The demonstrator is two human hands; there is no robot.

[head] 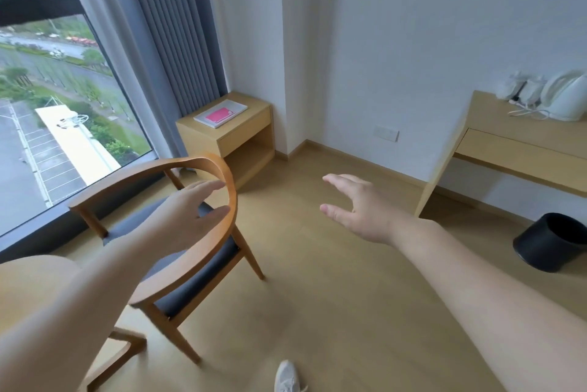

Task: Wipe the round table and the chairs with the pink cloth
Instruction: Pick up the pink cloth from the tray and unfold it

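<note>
A: Biggest things first. Where's the open room?

B: The floor (333, 296) is bare between the chair (178, 233) on the left and the long desk (508, 137) against the right wall. That lane runs straight to the small bedside cabinet (228, 134) in the corner by the curtain (171, 26).

A: And the pink cloth?

B: Something flat and pink (219, 114) lies on a white sheet on the cabinet top. I take it for the cloth, though it is too small to be sure. The round table isn't in view.

A: The hands?

B: The left hand (187, 217) is spread with fingers relaxed, right at the chair's curved backrest; whether it touches the wood, I can't tell. The right hand (359, 210) is spread in the air over the floor, holding nothing.

A: So the step is fetching the cloth?

B: I'd judge so. Walk the clear lane, keep the left arm free of the backrest's outer edge, and pick the cloth up flat so the sheet beneath doesn't slide off the cabinet's edge.

A: Anything else to mind?

B: The black bin (552, 242) below the desk, well off to the right.
</note>
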